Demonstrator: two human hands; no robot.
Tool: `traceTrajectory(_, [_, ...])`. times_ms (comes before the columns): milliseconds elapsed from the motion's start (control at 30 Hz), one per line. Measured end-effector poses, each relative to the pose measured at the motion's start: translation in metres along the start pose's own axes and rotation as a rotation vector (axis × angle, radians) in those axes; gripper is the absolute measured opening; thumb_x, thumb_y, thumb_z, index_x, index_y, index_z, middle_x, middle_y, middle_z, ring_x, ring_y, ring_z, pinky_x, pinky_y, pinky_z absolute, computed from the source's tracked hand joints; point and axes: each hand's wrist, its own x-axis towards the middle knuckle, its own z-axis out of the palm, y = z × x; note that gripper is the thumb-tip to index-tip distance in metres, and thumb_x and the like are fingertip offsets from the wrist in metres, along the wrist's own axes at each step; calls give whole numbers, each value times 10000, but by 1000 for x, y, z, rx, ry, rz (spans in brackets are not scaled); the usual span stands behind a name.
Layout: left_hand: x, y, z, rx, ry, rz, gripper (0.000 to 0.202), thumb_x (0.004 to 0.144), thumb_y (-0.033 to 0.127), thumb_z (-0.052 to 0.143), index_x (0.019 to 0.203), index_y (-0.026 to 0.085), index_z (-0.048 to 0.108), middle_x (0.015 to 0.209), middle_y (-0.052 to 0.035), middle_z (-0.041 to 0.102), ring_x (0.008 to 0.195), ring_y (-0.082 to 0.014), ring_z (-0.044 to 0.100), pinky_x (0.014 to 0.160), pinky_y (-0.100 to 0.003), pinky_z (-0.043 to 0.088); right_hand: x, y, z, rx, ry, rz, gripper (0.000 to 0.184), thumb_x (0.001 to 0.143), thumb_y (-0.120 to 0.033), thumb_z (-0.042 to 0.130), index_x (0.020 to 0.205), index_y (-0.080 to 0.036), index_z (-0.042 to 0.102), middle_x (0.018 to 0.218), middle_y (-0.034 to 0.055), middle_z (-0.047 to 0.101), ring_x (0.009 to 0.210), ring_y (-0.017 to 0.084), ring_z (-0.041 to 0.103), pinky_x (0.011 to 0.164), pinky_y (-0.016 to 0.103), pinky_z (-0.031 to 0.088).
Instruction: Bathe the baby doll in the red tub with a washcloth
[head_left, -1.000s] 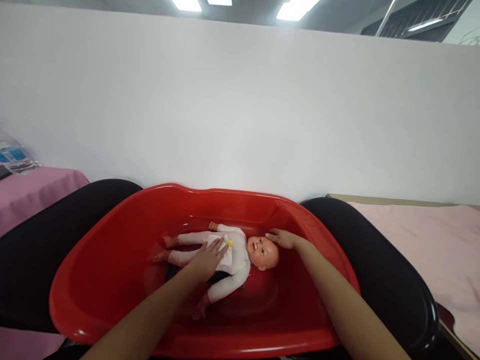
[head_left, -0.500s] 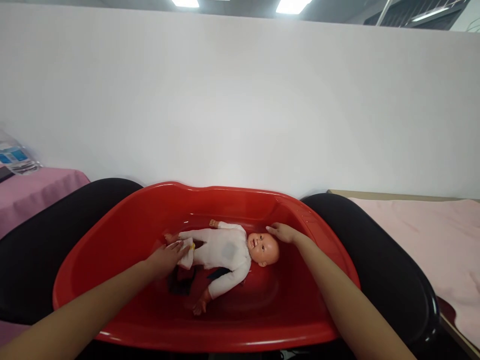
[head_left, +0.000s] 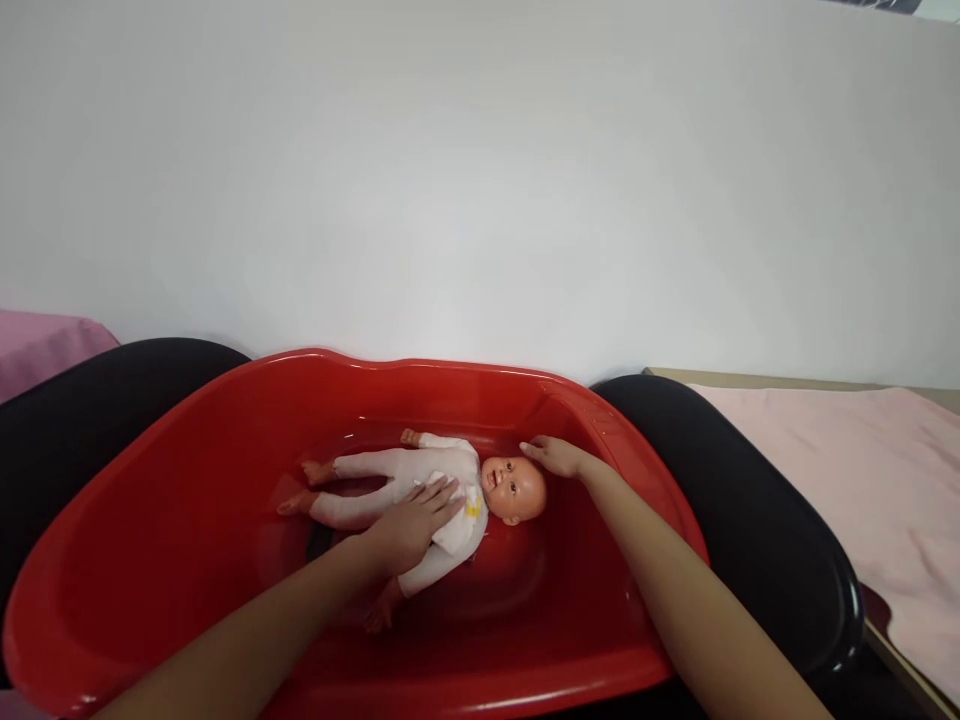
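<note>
A baby doll [head_left: 512, 490] in a white bodysuit lies on its back in a red baby bathtub [head_left: 187, 470], head to the right and bare feet to the left. My left hand [head_left: 416, 520] presses a small white cloth [head_left: 450, 533] with a yellow patch against the doll's chest. Its fingers lie over the cloth, and the thumb is hidden. By the top of the doll's head is my right hand [head_left: 555, 456], fingers stretched and holding nothing; I cannot tell whether its fingertips touch the head. Something dark [head_left: 319, 543] shows below the doll's legs, partly behind my left forearm.
Black rounded surfaces flank the tub, one on the left [head_left: 82, 430] and one on the right [head_left: 735, 500]. A pale pink cloth [head_left: 847, 460] covers a surface at far right. Purple-pink fabric [head_left: 45, 350] lies at far left. A white wall [head_left: 450, 180] stands behind the tub.
My left hand has moved the white cloth from the doll's lower leg rightward to its chest, uncovering the leg and foot. My right hand stays by the head. The view has tilted down.
</note>
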Motion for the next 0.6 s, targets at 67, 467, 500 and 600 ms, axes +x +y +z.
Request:
traceTrajectory(67, [-2, 1, -3, -26, -93, 9, 735, 900, 158, 502, 1608, 289, 360, 1703, -32, 334, 1588, -263, 231, 1251, -444, 284, 0, 0, -1, 3, -9, 10, 670, 978, -699, 460, 1303, -154, 676, 1378, 166, 668, 1226, 331, 650, 1049, 405, 498])
traceTrajectory(467, [-11, -25, -2, 63, -10, -357, 647, 916, 190, 438, 1563, 189, 451, 1634, -156, 437, 1528, -445, 313, 1221, -653, 257, -7, -4, -5, -7, -50, 38, 707, 962, -731, 443, 1297, -157, 685, 1376, 168, 670, 1221, 357, 648, 1076, 455, 483])
traceTrajectory(500, [-13, -32, 4, 60, 23, -402, 637, 918, 213, 454, 1555, 198, 462, 1620, -157, 456, 1508, -457, 342, 1210, -657, 273, -7, -4, -5, -10, -51, 38, 712, 962, -731, 444, 1306, -154, 681, 1384, 169, 665, 1231, 358, 643, 1087, 458, 475])
traceTrajectory(600, [-17, -54, 21, 71, 81, -495, 621, 895, 310, 538, 1501, 172, 528, 1512, -233, 549, 1385, -526, 464, 1128, -743, 322, -8, -7, -6, -26, -52, 40, 716, 969, -722, 440, 1317, -144, 680, 1416, 174, 642, 1285, 360, 612, 1128, 458, 441])
